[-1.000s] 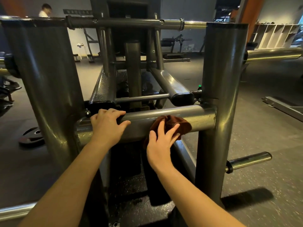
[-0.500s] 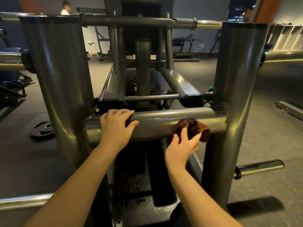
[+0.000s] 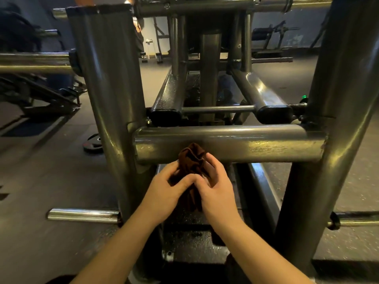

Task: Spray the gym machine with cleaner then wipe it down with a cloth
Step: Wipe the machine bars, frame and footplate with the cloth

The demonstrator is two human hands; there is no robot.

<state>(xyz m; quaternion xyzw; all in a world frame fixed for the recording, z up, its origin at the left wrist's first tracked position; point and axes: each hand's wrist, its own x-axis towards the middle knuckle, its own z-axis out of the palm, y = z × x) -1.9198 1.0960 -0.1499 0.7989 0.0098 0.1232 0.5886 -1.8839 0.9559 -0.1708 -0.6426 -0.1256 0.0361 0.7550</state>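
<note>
A grey steel gym machine fills the head view; its horizontal crossbar (image 3: 246,143) runs between a left upright (image 3: 108,83) and a right upright (image 3: 336,111). A brown cloth (image 3: 191,160) is bunched just below and in front of the crossbar's middle. My left hand (image 3: 166,193) and my right hand (image 3: 217,189) meet under the bar, and both hold the cloth with curled fingers. The top of the cloth touches the bar's lower front. No spray bottle is in view.
Chrome weight pegs stick out low at the left (image 3: 82,215) and right (image 3: 356,221). A weight plate (image 3: 93,143) lies on the dark rubber floor at left. A green-tipped bolt (image 3: 303,99) sits by the right upright. A person (image 3: 138,31) stands far behind.
My left hand left the crossbar and came down to join my right hand on the cloth. The cloth moved from the bar's right end back to the middle, below the bar.
</note>
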